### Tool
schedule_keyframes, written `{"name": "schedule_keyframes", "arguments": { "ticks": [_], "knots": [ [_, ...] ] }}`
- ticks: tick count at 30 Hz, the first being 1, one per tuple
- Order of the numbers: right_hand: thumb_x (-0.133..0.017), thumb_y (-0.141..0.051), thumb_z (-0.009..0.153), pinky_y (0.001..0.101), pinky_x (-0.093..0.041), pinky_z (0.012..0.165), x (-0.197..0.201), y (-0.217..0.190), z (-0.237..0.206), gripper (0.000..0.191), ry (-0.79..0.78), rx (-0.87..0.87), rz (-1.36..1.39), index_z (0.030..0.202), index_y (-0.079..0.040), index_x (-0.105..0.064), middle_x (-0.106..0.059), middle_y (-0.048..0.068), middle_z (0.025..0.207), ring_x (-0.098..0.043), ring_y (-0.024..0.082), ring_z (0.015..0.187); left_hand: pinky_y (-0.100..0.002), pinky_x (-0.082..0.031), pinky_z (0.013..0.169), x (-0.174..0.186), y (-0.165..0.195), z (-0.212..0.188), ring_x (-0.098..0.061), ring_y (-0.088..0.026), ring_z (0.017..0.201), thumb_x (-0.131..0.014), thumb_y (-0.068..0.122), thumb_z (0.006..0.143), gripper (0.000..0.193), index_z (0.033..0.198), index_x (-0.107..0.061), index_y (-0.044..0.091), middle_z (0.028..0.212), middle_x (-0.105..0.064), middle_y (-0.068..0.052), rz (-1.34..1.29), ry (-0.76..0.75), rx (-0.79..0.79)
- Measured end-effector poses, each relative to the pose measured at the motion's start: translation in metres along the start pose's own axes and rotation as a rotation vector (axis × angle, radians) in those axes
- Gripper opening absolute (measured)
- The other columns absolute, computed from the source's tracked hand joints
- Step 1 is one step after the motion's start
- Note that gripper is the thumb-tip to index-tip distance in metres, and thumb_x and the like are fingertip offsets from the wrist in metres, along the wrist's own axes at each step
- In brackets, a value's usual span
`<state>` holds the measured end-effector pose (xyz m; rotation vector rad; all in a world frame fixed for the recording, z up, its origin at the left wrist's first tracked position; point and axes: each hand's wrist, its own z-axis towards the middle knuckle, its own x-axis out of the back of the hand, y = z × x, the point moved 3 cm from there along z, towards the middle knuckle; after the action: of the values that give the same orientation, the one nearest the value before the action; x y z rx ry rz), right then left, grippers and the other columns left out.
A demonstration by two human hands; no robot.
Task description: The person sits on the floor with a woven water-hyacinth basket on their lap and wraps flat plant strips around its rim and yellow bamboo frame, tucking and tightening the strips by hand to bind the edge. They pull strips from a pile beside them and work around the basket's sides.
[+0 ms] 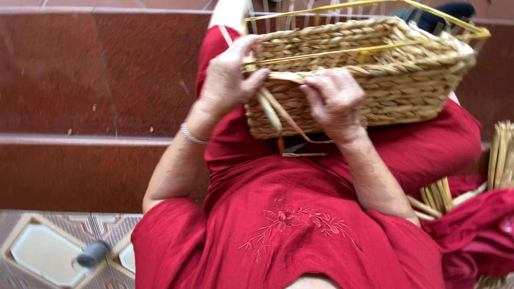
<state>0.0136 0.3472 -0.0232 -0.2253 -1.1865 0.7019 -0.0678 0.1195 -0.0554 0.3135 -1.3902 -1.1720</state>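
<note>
A rectangular woven straw basket (396, 91) rests on my lap, over my red dress, with a yellow wire frame (342, 52) set inside its rim. My left hand (227, 75) grips the basket's near left corner, thumb pressed on a flat straw strand (284, 115). My right hand (334, 99) lies against the near wall of the basket, fingers curled over the same strand at the rim. Loose ends of the strand hang down between my hands.
Red-brown tiled steps (96, 80) run along the left. A patterned floor tile (43, 249) with a small grey object (92, 254) sits at the lower left. Bundles of straw (500, 155) and red cloth (476, 230) lie at my right.
</note>
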Motion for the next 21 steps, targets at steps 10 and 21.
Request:
{"name": "schedule_keyframes", "arguments": {
  "ticks": [10,21],
  "knots": [
    [-0.08,-0.007,0.089,0.0361,-0.054,0.077,0.057,-0.015,-0.044,0.022,0.23,-0.11,0.118,0.11,-0.008,-0.073,-0.066,0.011,0.104,-0.063,0.025,0.094,-0.022,-0.049,0.064,0.005,-0.001,-0.019,-0.059,-0.005,0.072,-0.074,0.009,0.1,0.011,0.106,-0.075,-0.001,0.084,-0.069,-0.001,-0.259,-0.358,0.416],
    [-0.072,-0.005,0.103,0.0305,-0.055,0.068,0.255,0.155,-0.274,0.008,0.772,-0.9,-0.281,0.11,-0.003,-0.074,-0.077,0.006,0.092,-0.07,0.016,0.075,-0.017,-0.045,0.067,0.039,0.033,-0.039,-0.058,-0.003,0.07,-0.07,0.001,0.109,0.018,0.126,-0.066,-0.001,0.086,-0.068,-0.003,-0.503,-0.243,0.583]
  ]
}}
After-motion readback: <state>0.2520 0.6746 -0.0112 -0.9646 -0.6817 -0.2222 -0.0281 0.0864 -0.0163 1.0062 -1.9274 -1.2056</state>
